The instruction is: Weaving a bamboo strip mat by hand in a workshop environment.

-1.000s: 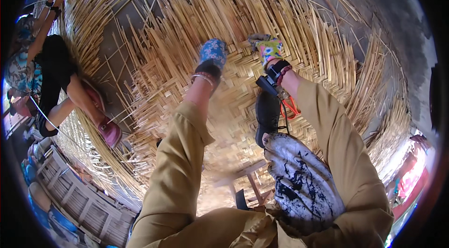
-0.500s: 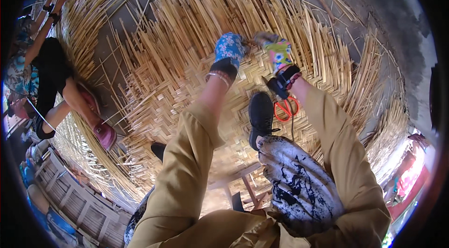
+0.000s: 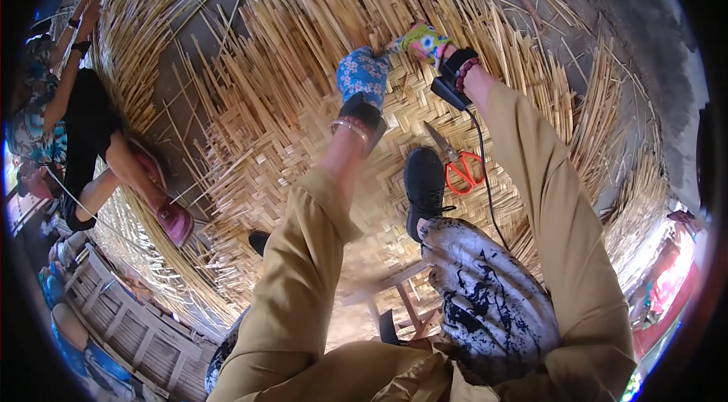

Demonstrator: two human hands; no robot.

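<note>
A large bamboo mat (image 3: 296, 174) lies under me, woven near my feet and ending in loose upright strips (image 3: 303, 45) along its far side. My left hand (image 3: 364, 72), in a blue flowered glove, is curled down where the weave meets the loose strips. Just right of it, my right hand (image 3: 421, 44), in a green and yellow flowered glove, reaches across with its fingers together toward the left hand. What either hand grips is hidden among the strips. Scissors with orange handles (image 3: 464, 173) rest on the mat beside my black shoe (image 3: 423, 183), blades apart.
At left a co-worker in black shorts (image 3: 95, 110) sits over more bamboo strips (image 3: 144, 30). A slatted bamboo bench (image 3: 125, 318) stands at lower left. A dark cable (image 3: 485, 167) hangs from a black device (image 3: 450, 92) at my right wrist. A wooden stool (image 3: 406, 311) is beneath me.
My right hand has moved up and left along the strips, uncovering the scissors' blades. My left hand has shifted slightly left. The cable has swung out to the right.
</note>
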